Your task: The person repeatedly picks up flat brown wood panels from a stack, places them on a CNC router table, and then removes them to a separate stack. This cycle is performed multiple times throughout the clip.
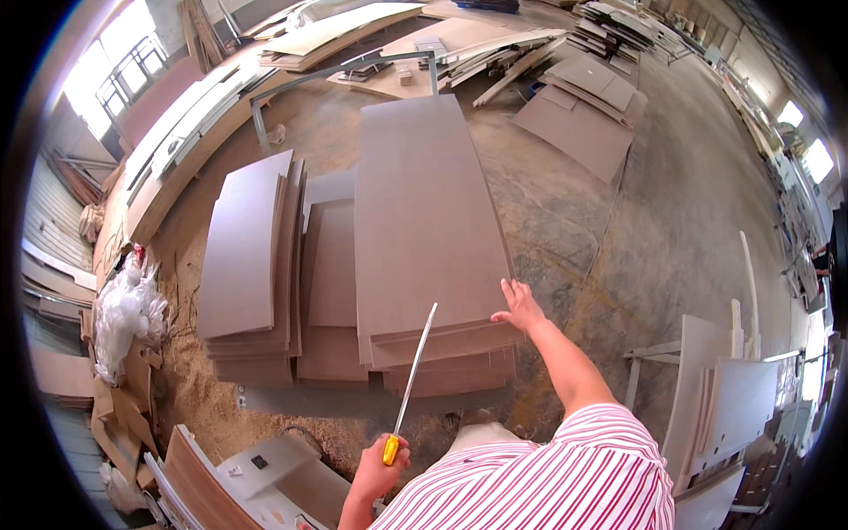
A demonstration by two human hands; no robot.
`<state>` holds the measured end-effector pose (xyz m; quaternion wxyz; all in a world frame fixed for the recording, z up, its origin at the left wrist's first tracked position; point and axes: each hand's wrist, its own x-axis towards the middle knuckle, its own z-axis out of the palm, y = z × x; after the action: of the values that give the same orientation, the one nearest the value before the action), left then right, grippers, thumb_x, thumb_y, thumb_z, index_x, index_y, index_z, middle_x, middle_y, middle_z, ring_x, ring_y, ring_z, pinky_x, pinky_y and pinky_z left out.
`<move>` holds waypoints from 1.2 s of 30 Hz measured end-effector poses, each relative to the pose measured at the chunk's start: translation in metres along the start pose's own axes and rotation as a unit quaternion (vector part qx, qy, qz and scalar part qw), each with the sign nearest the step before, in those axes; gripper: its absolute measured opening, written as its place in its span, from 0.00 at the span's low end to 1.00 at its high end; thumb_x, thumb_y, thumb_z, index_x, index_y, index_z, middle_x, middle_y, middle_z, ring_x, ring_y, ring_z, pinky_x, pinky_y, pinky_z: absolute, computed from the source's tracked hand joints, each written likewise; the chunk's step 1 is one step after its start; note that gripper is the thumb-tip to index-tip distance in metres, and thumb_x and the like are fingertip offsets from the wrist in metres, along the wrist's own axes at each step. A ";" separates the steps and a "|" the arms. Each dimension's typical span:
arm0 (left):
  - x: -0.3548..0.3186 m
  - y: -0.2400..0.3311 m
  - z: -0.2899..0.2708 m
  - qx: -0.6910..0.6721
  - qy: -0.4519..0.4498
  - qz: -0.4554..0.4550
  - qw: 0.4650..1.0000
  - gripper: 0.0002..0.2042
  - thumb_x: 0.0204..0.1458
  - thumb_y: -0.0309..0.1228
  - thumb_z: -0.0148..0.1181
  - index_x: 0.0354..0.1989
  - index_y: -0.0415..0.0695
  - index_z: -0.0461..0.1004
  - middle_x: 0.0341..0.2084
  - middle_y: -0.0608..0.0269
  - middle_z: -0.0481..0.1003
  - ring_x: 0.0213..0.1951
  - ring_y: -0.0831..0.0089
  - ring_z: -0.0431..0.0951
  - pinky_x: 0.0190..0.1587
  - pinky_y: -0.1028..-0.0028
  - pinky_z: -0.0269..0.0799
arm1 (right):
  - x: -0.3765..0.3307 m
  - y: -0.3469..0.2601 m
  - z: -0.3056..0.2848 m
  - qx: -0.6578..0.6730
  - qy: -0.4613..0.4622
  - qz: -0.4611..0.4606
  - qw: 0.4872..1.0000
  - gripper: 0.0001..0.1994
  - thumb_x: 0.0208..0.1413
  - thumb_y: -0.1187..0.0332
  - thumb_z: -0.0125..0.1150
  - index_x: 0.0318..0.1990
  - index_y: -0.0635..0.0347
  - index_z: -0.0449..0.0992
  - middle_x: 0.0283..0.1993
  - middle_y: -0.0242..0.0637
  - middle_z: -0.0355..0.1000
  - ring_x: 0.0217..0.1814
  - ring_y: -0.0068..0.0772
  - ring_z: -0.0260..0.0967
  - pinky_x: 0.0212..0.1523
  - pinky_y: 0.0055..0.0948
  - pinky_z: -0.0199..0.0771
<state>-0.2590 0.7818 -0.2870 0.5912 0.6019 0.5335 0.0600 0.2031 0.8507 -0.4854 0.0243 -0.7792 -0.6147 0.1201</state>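
Observation:
My left hand (378, 468) is closed on the yellow handle of a long thin metal tool (413, 371), whose shaft slants up toward the near end of a stack of brown boards. My right hand (518, 306) rests with fingers spread on the right near corner of the top brown board (422, 212) of the tall stack. That long board lies flat and runs away from me. My red-and-white striped sleeve fills the lower middle of the view.
Lower stacks of brown boards (252, 256) lie to the left. Sawdust covers the floor near a white plastic bag (124, 309). White panels (733, 397) lean at the right. More board piles (587, 106) and a metal frame (344, 75) stand farther back.

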 end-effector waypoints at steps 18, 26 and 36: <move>0.043 0.022 -0.017 0.085 0.072 0.003 0.994 0.10 0.53 0.31 0.63 0.41 0.43 0.72 0.27 0.57 0.79 0.31 0.63 0.82 0.38 0.69 0.76 | 0.027 0.076 0.002 0.425 -0.035 0.240 0.872 0.36 0.43 0.55 0.76 0.55 0.68 0.68 0.54 0.50 0.72 0.56 0.41 0.71 0.55 0.37 0.71; 0.002 -0.030 0.005 0.045 0.119 0.093 0.988 0.09 0.53 0.32 0.63 0.37 0.42 0.71 0.27 0.55 0.77 0.30 0.59 0.80 0.37 0.68 0.75 | -0.147 0.052 0.002 0.487 -0.136 0.286 0.814 0.34 0.38 0.59 0.80 0.52 0.66 0.73 0.50 0.41 0.76 0.51 0.32 0.73 0.54 0.32 0.72; -0.020 0.044 0.057 -0.011 0.075 0.438 0.896 0.19 0.47 0.26 0.72 0.38 0.43 0.64 0.41 0.53 0.74 0.41 0.67 0.76 0.42 0.72 0.73 | -0.233 -0.152 -0.221 0.469 0.053 0.108 0.875 0.18 0.43 0.62 0.72 0.37 0.67 0.77 0.28 0.38 0.77 0.26 0.25 0.75 0.27 0.28 0.75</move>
<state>-0.2022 0.7424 -0.2587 0.4700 0.7620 0.2577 0.3634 0.0557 0.6873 -0.2059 0.4061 -0.7430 -0.3964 0.3549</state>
